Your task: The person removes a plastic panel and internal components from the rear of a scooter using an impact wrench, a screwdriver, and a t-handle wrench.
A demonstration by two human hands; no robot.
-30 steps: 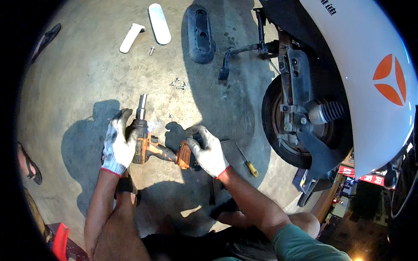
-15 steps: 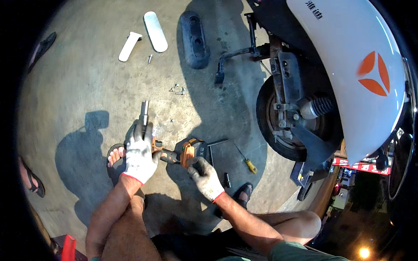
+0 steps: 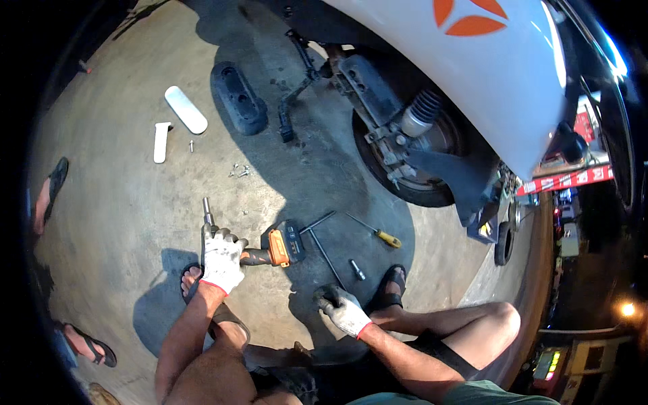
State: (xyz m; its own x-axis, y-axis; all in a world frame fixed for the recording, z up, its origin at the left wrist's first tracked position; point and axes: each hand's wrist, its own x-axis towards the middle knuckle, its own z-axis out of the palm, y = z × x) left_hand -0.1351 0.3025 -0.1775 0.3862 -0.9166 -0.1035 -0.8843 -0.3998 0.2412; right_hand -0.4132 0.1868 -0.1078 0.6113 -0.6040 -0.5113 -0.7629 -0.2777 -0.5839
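My left hand point(image 3: 223, 260), in a white work glove with a dark grey palm, is wrapped around the head of an orange and black cordless impact wrench point(image 3: 278, 246). Its long metal socket point(image 3: 207, 211) points away from me. My gloved right hand point(image 3: 343, 312) hangs low near my right foot with curled fingers; what they hold, if anything, is hidden. Just beyond its fingertips ends the shaft of a T-handle wrench point(image 3: 324, 253). A loose socket point(image 3: 357, 269) and a yellow-handled screwdriver point(image 3: 386, 237) lie on the ground nearby.
A white scooter point(image 3: 472, 74) stands at the right, its rear wheel point(image 3: 432, 192) and shock absorber exposed. Two white covers point(image 3: 185, 110) point(image 3: 161, 142), a black cover point(image 3: 237, 101), and several bolts point(image 3: 239, 171) lie farther off. Another person's sandalled feet point(image 3: 91, 345) show at the left.
My right hand has left the impact wrench's battery end and drawn back toward me. My left hand still holds the wrench. The whole view has turned, shifting the scooter left and up.
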